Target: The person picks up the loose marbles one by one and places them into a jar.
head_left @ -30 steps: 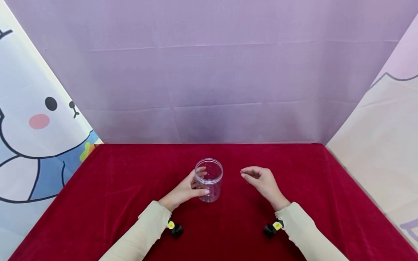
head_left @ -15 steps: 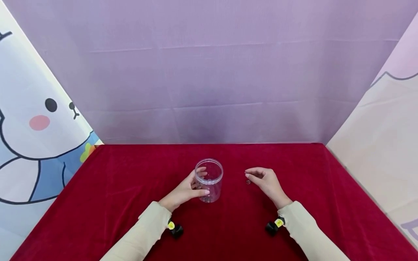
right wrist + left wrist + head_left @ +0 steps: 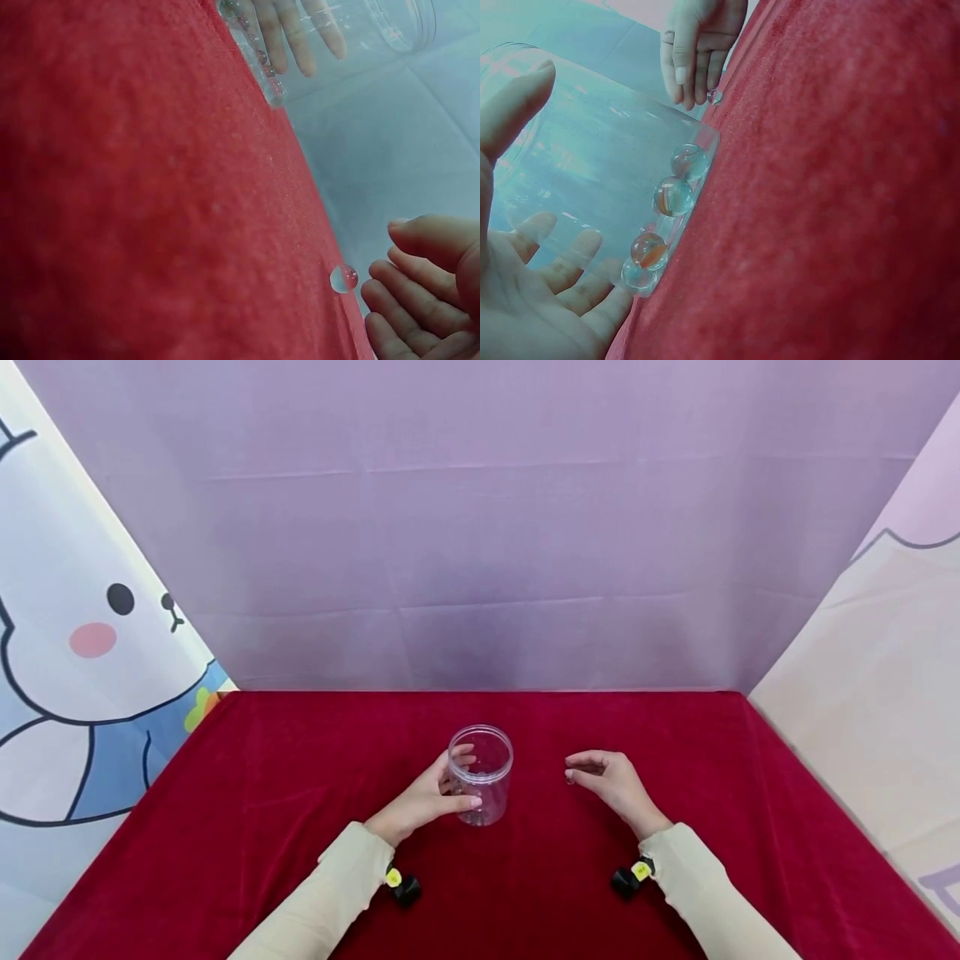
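A clear plastic jar [image 3: 491, 793] without a lid stands upright on the red cloth. My left hand [image 3: 420, 800] grips its left side, thumb in front and fingers behind. In the left wrist view several glass marbles [image 3: 673, 196], some with orange swirls, lie on the jar's bottom. Right of the jar, my right hand [image 3: 609, 781] hovers low over the cloth, fingers loosely bent. A single clear marble [image 3: 344, 278] lies on the cloth just off its fingertips. The right wrist view shows a gap between thumb and fingers, with nothing held there.
Red velvet cloth [image 3: 300, 877] covers the whole table. Behind it hangs a plain purple curtain [image 3: 480, 527]. Cartoon-printed sheets [image 3: 90, 568] flank the table on both sides. A small black camera [image 3: 626, 882] is strapped at each wrist.
My right hand has shifted slightly to the right and then down close to the marble, which was mostly hidden a second ago. My left hand and the jar have stayed put.
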Demonstrator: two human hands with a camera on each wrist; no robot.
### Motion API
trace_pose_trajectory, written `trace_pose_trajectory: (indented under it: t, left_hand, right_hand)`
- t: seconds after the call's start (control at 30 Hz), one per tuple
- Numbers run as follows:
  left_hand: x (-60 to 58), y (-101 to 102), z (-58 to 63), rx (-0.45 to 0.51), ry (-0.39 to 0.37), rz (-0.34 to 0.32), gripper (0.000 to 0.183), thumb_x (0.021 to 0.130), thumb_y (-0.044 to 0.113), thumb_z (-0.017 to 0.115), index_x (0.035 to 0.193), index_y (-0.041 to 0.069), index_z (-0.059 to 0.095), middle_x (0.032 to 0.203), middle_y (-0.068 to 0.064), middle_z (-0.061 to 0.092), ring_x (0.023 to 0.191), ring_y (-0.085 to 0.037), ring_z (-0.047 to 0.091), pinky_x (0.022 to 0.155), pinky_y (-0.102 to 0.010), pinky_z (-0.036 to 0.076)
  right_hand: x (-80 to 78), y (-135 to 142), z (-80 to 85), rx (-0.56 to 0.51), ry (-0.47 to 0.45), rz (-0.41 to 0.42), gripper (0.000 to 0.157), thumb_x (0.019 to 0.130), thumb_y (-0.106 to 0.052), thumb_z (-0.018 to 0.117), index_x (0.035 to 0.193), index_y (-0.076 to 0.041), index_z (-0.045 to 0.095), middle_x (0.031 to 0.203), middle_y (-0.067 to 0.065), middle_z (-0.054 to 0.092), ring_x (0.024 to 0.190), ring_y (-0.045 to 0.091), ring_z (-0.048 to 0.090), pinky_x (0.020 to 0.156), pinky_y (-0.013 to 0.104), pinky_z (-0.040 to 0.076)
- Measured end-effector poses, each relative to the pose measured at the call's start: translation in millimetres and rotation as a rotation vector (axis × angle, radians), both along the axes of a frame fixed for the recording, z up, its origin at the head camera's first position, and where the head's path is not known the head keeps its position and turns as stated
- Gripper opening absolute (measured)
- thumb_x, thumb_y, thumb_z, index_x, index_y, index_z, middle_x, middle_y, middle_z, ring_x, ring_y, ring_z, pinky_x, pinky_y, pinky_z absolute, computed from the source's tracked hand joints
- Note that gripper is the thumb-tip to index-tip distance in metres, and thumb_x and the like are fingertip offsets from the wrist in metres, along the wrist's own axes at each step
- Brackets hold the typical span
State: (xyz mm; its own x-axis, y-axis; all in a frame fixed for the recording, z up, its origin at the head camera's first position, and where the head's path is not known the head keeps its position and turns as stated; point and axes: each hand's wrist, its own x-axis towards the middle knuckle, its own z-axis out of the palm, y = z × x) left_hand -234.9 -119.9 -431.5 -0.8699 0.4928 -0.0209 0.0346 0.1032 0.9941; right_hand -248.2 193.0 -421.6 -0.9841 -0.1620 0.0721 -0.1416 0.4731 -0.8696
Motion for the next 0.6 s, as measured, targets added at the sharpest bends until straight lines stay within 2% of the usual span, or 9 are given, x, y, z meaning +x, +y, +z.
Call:
trace_pose_trajectory:
  t: [0.07,0.17,0.43,0.6]
  left_hand:
    - [-0.3,0.0,-0.4,0.0,0.0,0.001,0.082,0.084,0.022,0.072,0.148,0.017,0.023,0.149,-0.012,0.031,0.132,-0.032,0.036,0.102,-0.045,0.039]
    - [-0.8,0.2,-1.1,-0.007,0.005,0.002,0.081,0.084,0.023,0.072,0.148,0.016,0.023,0.149,-0.012,0.032,0.131,-0.031,0.036,0.102,-0.045,0.04]
    - [-1.8,1.2,-1.6,-0.014,0.011,0.001,0.081,0.084,0.021,0.071,0.148,0.016,0.022,0.148,-0.012,0.032,0.132,-0.03,0.035,0.104,-0.047,0.037]
    - [-2.2,1.4,-2.0,-0.009,0.019,0.003,0.081,0.084,0.02,0.072,0.148,0.015,0.023,0.148,-0.013,0.032,0.133,-0.029,0.034,0.106,-0.049,0.033]
  right_hand:
    - [-2.4,1.5,-4.6,0.024,0.007,0.001,0.026,0.083,-0.01,0.071,0.107,0.001,0.069,0.096,0.01,0.071,0.084,0.012,0.065,0.071,0.02,0.049]
    - [-2.4,1.5,-5.0,0.037,0.016,0.005,0.026,0.083,-0.011,0.071,0.106,-0.001,0.07,0.099,0.01,0.071,0.085,0.011,0.064,0.071,0.021,0.049]
    - [-3.3,3.7,-6.8,0.062,-0.031,0.012,0.026,0.083,-0.011,0.071,0.107,-0.003,0.07,0.108,0.011,0.068,0.094,0.016,0.062,0.073,0.02,0.049]
    - [-3.5,5.8,-6.5,0.052,-0.043,0.042,0.028,0.084,-0.009,0.07,0.11,0.0,0.068,0.11,0.015,0.067,0.1,0.024,0.063,0.073,0.019,0.05]
